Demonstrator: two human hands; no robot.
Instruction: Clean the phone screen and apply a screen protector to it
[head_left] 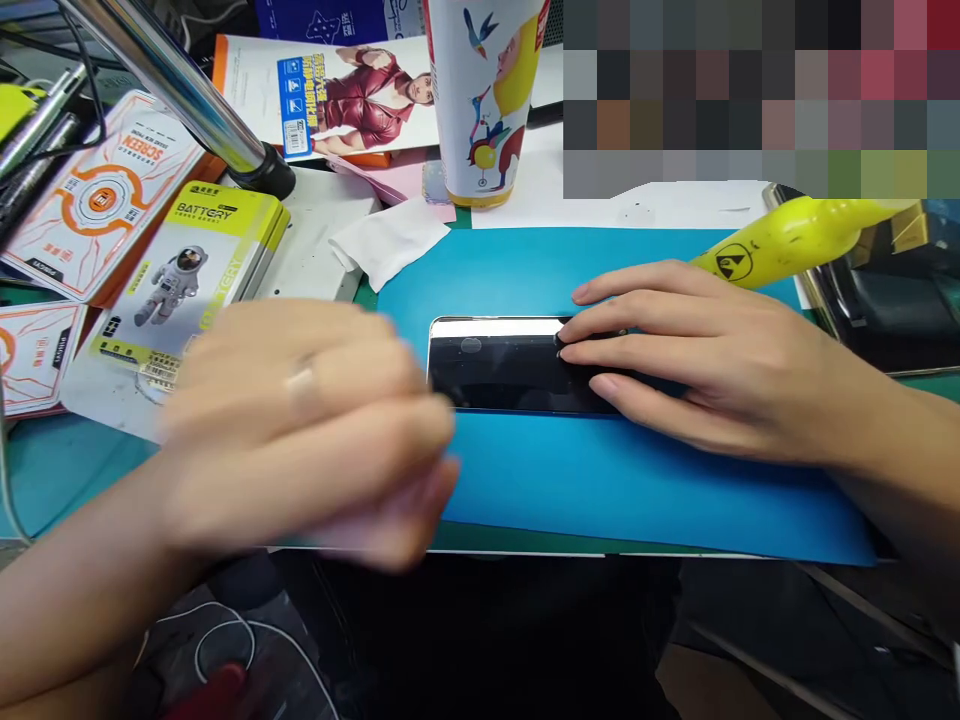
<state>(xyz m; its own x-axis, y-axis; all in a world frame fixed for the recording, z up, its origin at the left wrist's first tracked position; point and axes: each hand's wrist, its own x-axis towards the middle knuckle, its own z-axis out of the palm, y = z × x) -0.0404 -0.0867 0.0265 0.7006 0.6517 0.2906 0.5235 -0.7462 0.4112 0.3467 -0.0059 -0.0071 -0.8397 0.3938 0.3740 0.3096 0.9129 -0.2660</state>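
A smartphone lies face up on the blue mat, its dark glossy screen catching a white reflection along the top edge. Spread fingers of my right hand rest across the phone's right half and cover that end. My left hand, with a ring on one finger, is curled into a fist in front of the phone's left end. It is slightly smeared by motion. The inside of the fist is hidden, so I cannot make out what, if anything, it holds.
A yellow bottle lies behind my right hand. At the back stand a printed cup and a crumpled white cloth. Battery boxes, a screen box and a metal lamp pole crowd the left side.
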